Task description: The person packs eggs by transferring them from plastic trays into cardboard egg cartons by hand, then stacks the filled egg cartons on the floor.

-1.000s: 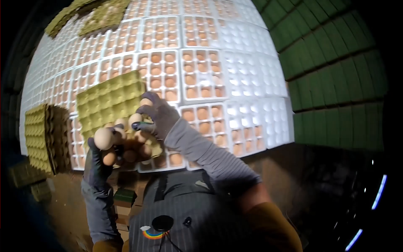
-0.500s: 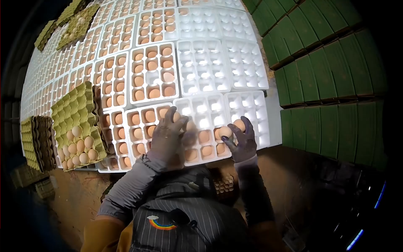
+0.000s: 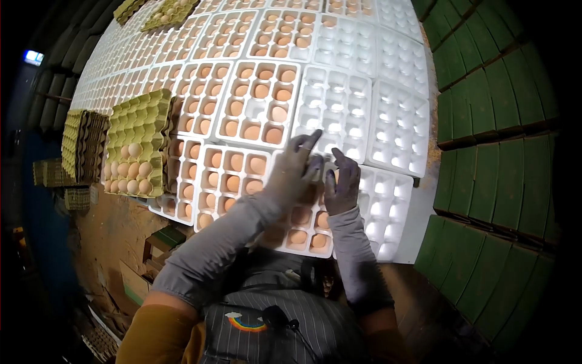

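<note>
My left hand (image 3: 295,170), in a grey-purple glove, reaches over the white foam egg tray (image 3: 285,247) at the table's front. Its index finger is stretched out, the thumb is apart, and no egg shows between them. Close to its right, my right hand (image 3: 344,185) is gloved too, with thumb and fingers apart over the tray's right side. A small orange patch, apparently part of an egg, shows beside its thumb; I see no egg in its grasp. Brown eggs (image 3: 297,237) sit in the tray's near cells. Both hands hide its far cells.
Foam trays of eggs (image 3: 232,183) cover the table leftward; trays without eggs (image 3: 391,206) lie right and behind. On the left, a yellow-green pulp tray (image 3: 136,121) holds several eggs beside stacked pulp trays (image 3: 82,145). Green boxes (image 3: 485,255) line the right side.
The two eggs seen at my right hand no longer show in its grasp. The egg at my left fingertips is out of sight too. Both hands have come closer together, and the view has shifted.
</note>
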The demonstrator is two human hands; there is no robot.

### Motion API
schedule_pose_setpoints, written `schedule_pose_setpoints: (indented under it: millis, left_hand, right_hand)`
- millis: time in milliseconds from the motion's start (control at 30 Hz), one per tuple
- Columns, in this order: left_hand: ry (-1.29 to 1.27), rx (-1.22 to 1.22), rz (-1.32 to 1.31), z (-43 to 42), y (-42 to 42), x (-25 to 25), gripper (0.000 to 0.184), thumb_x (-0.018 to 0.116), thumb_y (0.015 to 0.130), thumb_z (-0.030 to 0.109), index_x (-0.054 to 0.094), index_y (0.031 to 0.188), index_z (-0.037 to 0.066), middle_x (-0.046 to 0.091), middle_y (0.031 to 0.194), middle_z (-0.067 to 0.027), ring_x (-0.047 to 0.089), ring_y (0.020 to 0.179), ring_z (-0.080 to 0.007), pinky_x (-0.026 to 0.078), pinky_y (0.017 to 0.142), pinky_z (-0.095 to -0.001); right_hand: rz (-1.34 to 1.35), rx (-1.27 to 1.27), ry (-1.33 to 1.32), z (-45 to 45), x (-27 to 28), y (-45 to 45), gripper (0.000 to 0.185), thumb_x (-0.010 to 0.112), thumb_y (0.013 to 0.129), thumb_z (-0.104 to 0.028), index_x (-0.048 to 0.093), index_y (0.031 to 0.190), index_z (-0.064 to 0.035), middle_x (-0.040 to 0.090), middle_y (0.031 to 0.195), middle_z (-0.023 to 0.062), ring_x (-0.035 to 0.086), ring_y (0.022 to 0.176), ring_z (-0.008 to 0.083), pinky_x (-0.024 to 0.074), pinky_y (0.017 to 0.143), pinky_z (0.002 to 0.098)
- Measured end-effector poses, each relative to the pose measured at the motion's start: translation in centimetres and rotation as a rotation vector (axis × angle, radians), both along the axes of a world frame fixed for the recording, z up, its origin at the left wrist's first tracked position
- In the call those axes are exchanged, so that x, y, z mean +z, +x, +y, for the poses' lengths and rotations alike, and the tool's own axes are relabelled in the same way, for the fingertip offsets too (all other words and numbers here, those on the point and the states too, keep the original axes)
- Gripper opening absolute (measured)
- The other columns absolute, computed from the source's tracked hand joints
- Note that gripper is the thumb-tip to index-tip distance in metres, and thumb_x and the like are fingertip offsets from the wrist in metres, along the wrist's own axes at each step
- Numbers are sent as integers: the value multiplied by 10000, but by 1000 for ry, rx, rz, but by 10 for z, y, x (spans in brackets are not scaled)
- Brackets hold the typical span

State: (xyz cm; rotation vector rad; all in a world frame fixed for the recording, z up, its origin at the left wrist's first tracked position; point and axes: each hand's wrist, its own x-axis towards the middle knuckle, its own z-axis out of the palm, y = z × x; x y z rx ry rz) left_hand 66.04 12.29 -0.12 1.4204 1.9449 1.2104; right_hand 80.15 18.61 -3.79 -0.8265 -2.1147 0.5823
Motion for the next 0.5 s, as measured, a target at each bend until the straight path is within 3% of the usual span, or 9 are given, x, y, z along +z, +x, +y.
schedule_pose_setpoints:
  millis: [33,67,133,200,267,333,367,467,500]
  left_hand:
    - [55,29,246,9,12,-1,560,639,887,58,464,1420,49,540,1233,-221,620,961,-354,528,794,-436]
    - [62,-42,136,14,15,-21,573,630,860,49,465,1408,24,545,1235,-225,603,1010,-373,507,843,-465]
    - [63,-67,271,10,17,-31,610,661,876,124,436,1438,50,531,1285,-223,549,1125,-393,446,966,-482]
    - [161,-103,215,-14,3,1,624,661,892,146,405,1454,62,509,1329,-225,533,1158,-410,451,974,-492]
    - [194,-102,75,-50,-21,27,568,671,885,134,462,1407,55,506,1343,-213,531,1170,-398,462,968,-480]
    - [214,-94,291,-100,-60,49,519,697,852,118,531,1339,52,528,1329,-195,552,1151,-365,471,956,-451]
    - [140,16,163,-126,-83,46,482,710,825,102,584,1288,52,563,1301,-180,575,1127,-338,481,941,-412]
    - [40,296,269,-215,-165,67,457,670,866,25,612,1313,98,623,1237,-132,604,1123,-276,513,952,-365]
    - [-7,436,277,-240,-195,77,405,672,861,72,645,1264,91,656,1180,-117,623,1080,-269,532,912,-373]
  right_hand:
    - [-43,-11,43,3,-10,-2,406,599,861,-101,561,1256,-19,625,1068,136,577,987,325,453,878,445]
    - [-76,-18,88,5,-17,-6,430,607,855,-106,550,1270,-11,637,1072,141,581,977,327,451,874,445]
    - [-51,78,-31,9,-29,0,421,610,858,-117,559,1263,-12,650,1103,150,592,997,330,458,872,419]
    - [-101,105,-1,7,-22,8,402,605,868,-90,568,1258,-3,642,1109,151,591,1026,325,470,886,403]
    - [8,56,-262,-15,9,-12,392,623,858,-48,584,1246,1,633,1112,154,587,1045,323,474,906,402]
    - [13,220,-287,-36,47,-52,392,650,824,-1,601,1213,3,627,1131,154,584,1063,311,466,941,407]
    - [3,331,-307,-50,67,-80,376,679,806,7,612,1176,7,633,1121,150,589,1066,321,470,942,406]
    - [0,698,-39,-89,100,-170,285,728,801,-53,653,1075,-32,651,1057,114,627,985,305,512,839,406]
    - [12,754,20,-103,100,-202,272,740,806,-103,658,1059,-47,659,1039,89,631,952,282,516,811,401]
